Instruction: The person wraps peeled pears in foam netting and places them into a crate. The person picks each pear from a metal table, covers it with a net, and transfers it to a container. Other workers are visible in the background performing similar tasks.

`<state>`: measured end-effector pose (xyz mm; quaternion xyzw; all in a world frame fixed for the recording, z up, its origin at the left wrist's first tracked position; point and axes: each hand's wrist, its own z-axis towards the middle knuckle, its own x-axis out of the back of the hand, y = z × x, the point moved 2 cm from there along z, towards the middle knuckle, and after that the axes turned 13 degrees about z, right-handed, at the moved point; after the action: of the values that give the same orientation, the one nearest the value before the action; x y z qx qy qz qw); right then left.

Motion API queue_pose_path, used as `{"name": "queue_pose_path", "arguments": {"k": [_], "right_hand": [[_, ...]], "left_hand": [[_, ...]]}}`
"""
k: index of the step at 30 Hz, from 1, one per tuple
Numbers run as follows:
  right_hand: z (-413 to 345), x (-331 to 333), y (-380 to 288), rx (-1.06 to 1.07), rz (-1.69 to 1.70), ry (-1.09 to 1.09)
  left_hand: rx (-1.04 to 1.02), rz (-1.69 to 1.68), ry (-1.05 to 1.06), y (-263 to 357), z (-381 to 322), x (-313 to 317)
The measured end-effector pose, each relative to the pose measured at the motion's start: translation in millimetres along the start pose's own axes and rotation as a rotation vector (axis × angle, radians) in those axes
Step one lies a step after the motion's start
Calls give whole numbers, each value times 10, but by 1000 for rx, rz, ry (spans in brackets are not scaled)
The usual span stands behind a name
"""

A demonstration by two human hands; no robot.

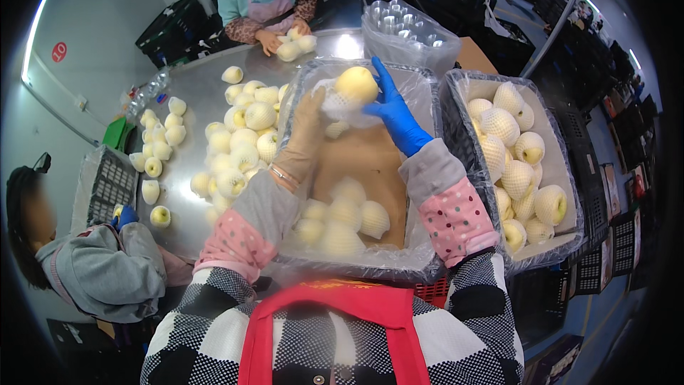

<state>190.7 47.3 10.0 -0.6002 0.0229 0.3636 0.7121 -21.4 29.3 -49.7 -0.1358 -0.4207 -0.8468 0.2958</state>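
Above the lined crate [435,171] in front of me, a yellow pear [357,84] sits partly out of a white foam net sleeve [336,102]. My left hand [304,136] grips the sleeve from the left; its fingertips are partly hidden by the foam. In a blue glove, my right hand [393,109] cups the pear's right side, the thumb low by the foam and one finger pointing up. Several sleeved pears [342,219] lie at the crate's near end on brown cardboard [368,163]. Another sleeved pear [336,129] shows below my hands.
Sleeved pears [243,133] cover part of the metal table [181,182] on the left. At right stands a lined crate of sleeved pears [518,160]. A bag of clear plastic containers [409,27] is behind. Co-workers handle pears across the table [267,0] and at left [107,272].
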Motion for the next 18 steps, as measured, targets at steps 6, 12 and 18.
{"name": "queue_pose_path", "arguments": {"k": [6,12,18], "right_hand": [[48,141,15,-112,200,125],[110,255,105,-207,971,227],[152,404,160,-213,808,180]], "left_hand": [[608,-787,-111,824,151,188],[549,-773,31,849,159,209],[455,-691,-51,652,208,141]]}}
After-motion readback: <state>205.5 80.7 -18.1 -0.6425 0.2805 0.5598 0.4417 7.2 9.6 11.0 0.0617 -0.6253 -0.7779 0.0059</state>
